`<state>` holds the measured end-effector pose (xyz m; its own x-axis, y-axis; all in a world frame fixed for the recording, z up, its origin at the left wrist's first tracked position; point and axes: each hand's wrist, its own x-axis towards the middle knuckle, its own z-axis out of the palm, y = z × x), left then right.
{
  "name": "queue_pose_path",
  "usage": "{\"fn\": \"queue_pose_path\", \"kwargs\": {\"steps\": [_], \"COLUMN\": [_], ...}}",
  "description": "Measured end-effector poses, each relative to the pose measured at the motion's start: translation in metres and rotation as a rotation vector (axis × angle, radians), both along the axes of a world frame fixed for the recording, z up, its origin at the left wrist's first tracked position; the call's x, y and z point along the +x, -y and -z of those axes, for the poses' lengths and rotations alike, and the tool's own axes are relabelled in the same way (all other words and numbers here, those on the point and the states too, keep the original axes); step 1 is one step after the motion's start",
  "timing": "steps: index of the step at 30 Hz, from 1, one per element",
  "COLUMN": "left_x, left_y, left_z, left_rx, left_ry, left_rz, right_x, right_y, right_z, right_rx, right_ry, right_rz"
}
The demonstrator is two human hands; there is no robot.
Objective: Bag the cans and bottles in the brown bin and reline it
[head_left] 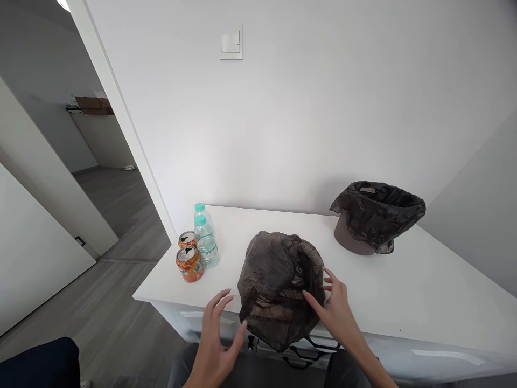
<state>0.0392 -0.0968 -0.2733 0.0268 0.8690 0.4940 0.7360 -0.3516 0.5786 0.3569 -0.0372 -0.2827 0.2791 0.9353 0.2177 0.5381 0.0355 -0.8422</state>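
Observation:
A thin black plastic bag [269, 269], crumpled and see-through in places, stands at the front edge of the white table, its loose rim hanging over the edge toward me. Whether a bin is under it I cannot tell. My left hand [218, 339] is open beside the bag's lower left, thumb tip close to the plastic. At the bag's right side, my right hand [336, 312] has its fingers spread around the rim: the thumb reaches over the opening and the fingertips rest near the outer side.
Two orange drink cans [189, 264] and two clear bottles with teal caps [207, 245] stand on the left end of the table [388, 291]. Toward the back right is a brown bin [351, 240] lined with another black bag [379, 215]. Behind rises a white wall.

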Motion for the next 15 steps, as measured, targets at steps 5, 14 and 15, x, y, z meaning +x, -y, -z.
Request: {"fn": "queue_pose_path", "kwargs": {"steps": [5, 14, 15], "left_x": [0.036, 0.038, 0.034], "left_y": [-0.044, -0.079, -0.074], "left_z": [-0.032, -0.065, -0.063], "left_rx": [0.026, -0.152, -0.160], "left_ry": [0.065, 0.878, 0.916], "left_rz": [-0.013, -0.187, -0.198], "right_x": [-0.011, 0.020, 0.026], "right_y": [0.003, 0.036, 0.039], "right_z": [0.003, -0.011, -0.009], "right_rx": [-0.046, 0.087, 0.073], "right_ry": [-0.003, -0.238, -0.233], "right_rz": [-0.101, 0.057, 0.069]}}
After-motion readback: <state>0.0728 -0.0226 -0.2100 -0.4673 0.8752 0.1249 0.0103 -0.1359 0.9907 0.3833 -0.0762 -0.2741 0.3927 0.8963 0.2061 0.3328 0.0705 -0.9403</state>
